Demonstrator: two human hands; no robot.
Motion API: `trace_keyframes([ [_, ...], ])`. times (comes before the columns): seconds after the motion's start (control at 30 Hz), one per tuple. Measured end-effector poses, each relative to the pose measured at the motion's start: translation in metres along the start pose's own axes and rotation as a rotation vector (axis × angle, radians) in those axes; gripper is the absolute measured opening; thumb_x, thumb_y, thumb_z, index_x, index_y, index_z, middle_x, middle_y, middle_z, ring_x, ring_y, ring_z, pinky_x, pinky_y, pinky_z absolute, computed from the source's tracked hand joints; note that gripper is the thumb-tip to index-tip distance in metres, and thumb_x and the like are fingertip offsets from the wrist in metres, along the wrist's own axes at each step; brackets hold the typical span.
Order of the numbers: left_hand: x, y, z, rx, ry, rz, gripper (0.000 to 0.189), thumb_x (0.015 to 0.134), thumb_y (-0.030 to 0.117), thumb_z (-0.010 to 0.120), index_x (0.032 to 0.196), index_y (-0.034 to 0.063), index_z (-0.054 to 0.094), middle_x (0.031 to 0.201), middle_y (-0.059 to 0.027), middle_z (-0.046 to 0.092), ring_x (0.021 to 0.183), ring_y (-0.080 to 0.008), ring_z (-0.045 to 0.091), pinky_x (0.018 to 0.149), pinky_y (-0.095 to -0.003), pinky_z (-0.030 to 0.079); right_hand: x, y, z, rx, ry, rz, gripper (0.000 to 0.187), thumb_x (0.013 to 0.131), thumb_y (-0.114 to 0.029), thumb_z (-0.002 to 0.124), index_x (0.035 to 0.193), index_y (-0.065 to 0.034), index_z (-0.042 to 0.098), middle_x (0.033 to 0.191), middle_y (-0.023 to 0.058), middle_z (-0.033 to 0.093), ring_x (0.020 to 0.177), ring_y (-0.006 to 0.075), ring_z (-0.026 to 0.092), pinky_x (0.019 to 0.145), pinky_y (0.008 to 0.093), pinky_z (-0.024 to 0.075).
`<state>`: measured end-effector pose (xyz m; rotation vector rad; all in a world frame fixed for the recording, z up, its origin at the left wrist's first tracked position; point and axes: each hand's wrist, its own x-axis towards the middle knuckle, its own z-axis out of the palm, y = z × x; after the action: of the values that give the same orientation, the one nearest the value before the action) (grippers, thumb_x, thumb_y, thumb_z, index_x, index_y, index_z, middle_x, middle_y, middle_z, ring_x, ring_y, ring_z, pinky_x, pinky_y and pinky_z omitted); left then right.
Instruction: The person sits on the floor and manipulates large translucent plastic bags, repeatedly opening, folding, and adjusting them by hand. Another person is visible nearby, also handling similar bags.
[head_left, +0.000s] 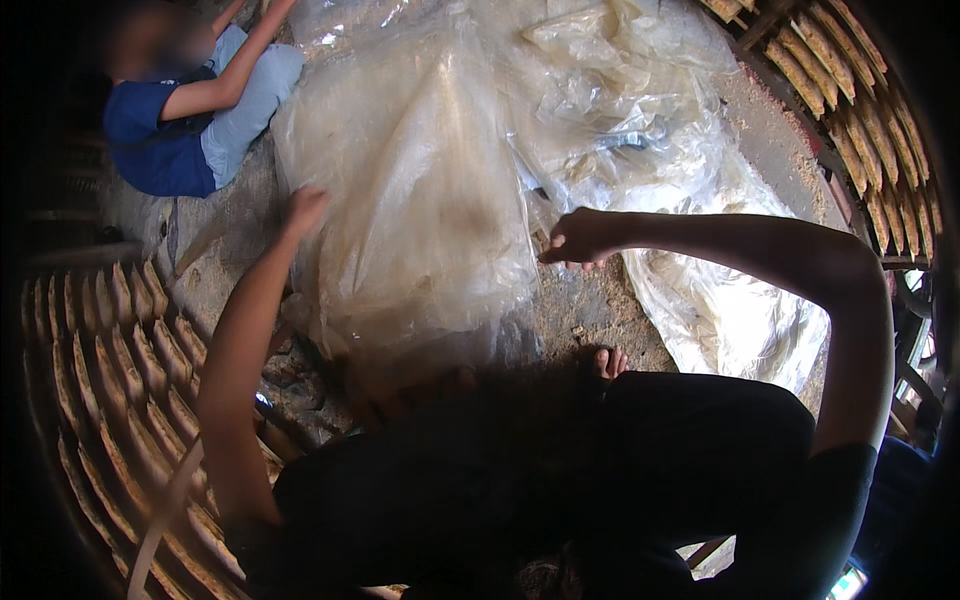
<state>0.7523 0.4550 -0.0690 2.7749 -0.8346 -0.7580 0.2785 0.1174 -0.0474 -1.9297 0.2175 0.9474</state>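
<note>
A large translucent plastic sheet (420, 180) hangs or lies spread before me. My left hand (307, 210) is closed at its left edge, fingers curled on the film. At the sheet's right edge, my right hand (574, 240) pinches with thumb and fingers; the edge runs up to the fingertips. More crumpled clear plastic sheeting (720, 300) lies on the floor to the right, behind and below my right forearm.
A co-worker in a blue shirt (150, 142) sits at the upper left, arms reaching forward. Racks of long ridged pieces stand at the lower left (127, 375) and upper right (847, 97). Crumbs litter the floor (600, 300) near my bare foot (611, 362).
</note>
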Motion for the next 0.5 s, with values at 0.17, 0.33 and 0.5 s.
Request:
trace_keyframes([
  [0.17,-0.048,0.036,0.078,-0.223,-0.446,-0.31,0.086,0.093,0.068,0.058,0.149,0.0051,0.04,0.135,-0.0239,0.054,0.11,-0.0429,0.065,0.085,-0.0567,0.058,-0.046,0.074,0.029,0.38,0.04,0.417,0.074,0.095,-0.064,0.06,0.124,0.0037,0.064,0.107,0.0176,0.074,0.075,0.0195,0.074,0.067,0.0324,0.0663],
  [0.33,-0.091,0.026,0.095,-0.258,-0.388,-0.431,0.098,0.093,0.073,0.053,0.157,0.0023,0.029,0.153,-0.0262,0.043,0.12,-0.0483,0.06,0.087,-0.0626,0.056,0.003,0.085,0.053,0.587,0.11,0.436,0.076,0.093,-0.07,0.06,0.123,-0.0008,0.068,0.108,0.0152,0.075,0.075,0.0156,0.071,0.066,0.0318,0.0628],
  [0.5,-0.094,-0.016,0.09,-0.247,-0.368,-0.333,0.089,0.095,0.067,0.056,0.151,0.0003,0.038,0.146,-0.0251,0.052,0.118,-0.0443,0.063,0.087,-0.0575,0.055,0.037,0.083,0.049,0.681,0.172,0.387,0.047,0.096,-0.048,0.071,0.104,-0.0018,0.072,0.096,0.0102,0.074,0.063,0.011,0.064,0.054,0.0268,0.0559],
])
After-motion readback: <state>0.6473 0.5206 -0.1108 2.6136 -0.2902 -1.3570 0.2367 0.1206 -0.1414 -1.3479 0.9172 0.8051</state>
